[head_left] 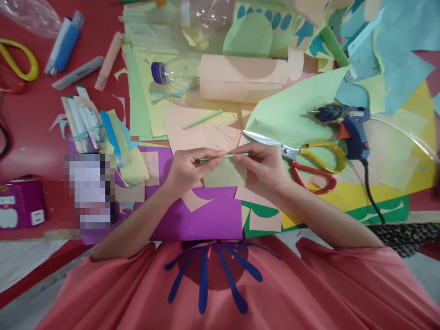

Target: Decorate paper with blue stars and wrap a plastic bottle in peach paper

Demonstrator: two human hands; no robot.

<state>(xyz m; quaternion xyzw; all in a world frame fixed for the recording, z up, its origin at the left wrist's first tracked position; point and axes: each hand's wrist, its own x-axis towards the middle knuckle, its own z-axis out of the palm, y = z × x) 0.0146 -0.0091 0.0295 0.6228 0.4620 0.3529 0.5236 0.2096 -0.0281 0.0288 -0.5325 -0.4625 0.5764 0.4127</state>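
Both my hands pinch a green piece of paper whose top edge is rolled into a thin tube [228, 156]. My left hand [187, 170] is closed on the roll's left end, thumb and fingers pressed together. At the right end, my right hand [264, 165] grips it the same way. The flat part of the green paper [225, 174] hangs below the roll. Just above lies a finished-looking thin green paper tube [202, 119] on pink paper. Scissors [292, 153] with yellow and red handles rest beside my right hand.
A plastic bottle [178, 73] wrapped in pink paper lies beyond my hands. A blue glue gun [357, 128] with its cord stands at the right. On the left are markers [82, 121], a blurred phone [90, 190] and a purple power socket box [22, 204]. Paper scraps cover much of the table.
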